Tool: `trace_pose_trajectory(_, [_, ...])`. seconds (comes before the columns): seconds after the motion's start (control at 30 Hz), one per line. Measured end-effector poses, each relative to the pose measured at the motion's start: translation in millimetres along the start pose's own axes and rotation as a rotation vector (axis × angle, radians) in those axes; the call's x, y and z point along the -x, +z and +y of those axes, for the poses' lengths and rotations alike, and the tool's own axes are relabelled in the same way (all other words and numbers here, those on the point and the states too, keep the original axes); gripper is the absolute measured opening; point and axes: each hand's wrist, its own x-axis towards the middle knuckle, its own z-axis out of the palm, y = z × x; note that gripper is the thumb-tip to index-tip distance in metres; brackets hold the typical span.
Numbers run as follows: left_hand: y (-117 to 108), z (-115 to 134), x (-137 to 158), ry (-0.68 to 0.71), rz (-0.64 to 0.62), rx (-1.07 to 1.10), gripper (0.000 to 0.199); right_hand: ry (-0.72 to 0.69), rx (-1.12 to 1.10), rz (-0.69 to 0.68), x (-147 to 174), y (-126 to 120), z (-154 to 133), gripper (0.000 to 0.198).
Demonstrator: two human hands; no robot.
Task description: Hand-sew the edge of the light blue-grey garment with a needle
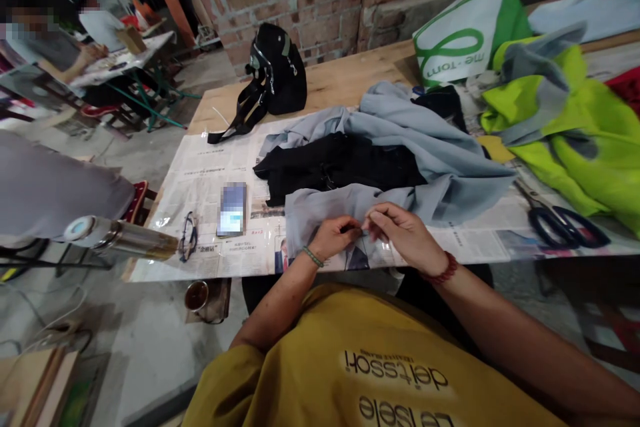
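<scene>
At the table's front edge my left hand (pixel 339 237) and my right hand (pixel 395 227) meet, fingertips almost touching. Both are closed in a pinch; whatever lies between the fingers is too small to make out. Just beyond them spreads grey cloth (pixel 313 207), its near edge close to my fingers. On the grey cloth lies a crumpled black garment (pixel 345 167). To the right, a pair of scissors (pixel 565 223) with dark handles rests on the newspaper (pixel 200 180) that covers the table.
Left on the table are a phone (pixel 232 209), glasses (pixel 188 237) and a bottle (pixel 125 238) near the corner. A black bag (pixel 277 70) stands at the back. A green-white bag (pixel 470 30) and yellow-green clothing (pixel 575 107) lie right. Seated people (pixel 37 47) work farther off.
</scene>
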Motion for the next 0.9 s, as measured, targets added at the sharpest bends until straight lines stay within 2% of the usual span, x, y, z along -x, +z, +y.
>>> trace_pose_trajectory(0.13, [0, 0, 0, 0.029, 0.003, -0.022, 0.011, 0.062, -0.201, 0.088, -5, -11, -6, 0.017])
trace_pose_trajectory(0.23, [1, -1, 0, 0.01, -0.002, -0.017, 0.011, 0.086, -0.399, 0.059, -5, -19, -12, 0.015])
trace_pose_trajectory(0.37, [1, -3, 1, -0.036, -0.035, 0.034, 0.014, 0.102, -0.472, 0.058, -5, -25, -15, 0.012])
trace_pose_trajectory(0.43, [1, -4, 1, -0.019, -0.031, 0.038, 0.014, 0.048, -0.462, 0.113, -6, -27, -16, 0.01])
trace_pose_trajectory(0.5, [1, -5, 0, 0.016, -0.022, 0.03, 0.014, -0.096, -0.332, 0.229, -7, -30, -17, 0.009])
trace_pose_trajectory(0.6, [1, -8, 0, 0.033, -0.025, 0.036, 0.015, -0.372, 0.107, 0.375, -8, -38, -17, 0.01])
trace_pose_trajectory(0.73, [0, -11, 0, 0.004, -0.023, 0.026, 0.016, -0.687, 0.637, 0.394, -9, -59, -12, 0.016])
trace_pose_trajectory(0.8, [0, -11, 0, 0.007, -0.021, 0.024, 0.016, -0.76, 0.767, 0.418, -12, -70, -9, 0.018])
trace_pose_trajectory(0.9, [0, -9, 0, 0.015, -0.018, 0.026, 0.015, -0.759, 0.887, 0.479, -15, -84, -8, 0.016])
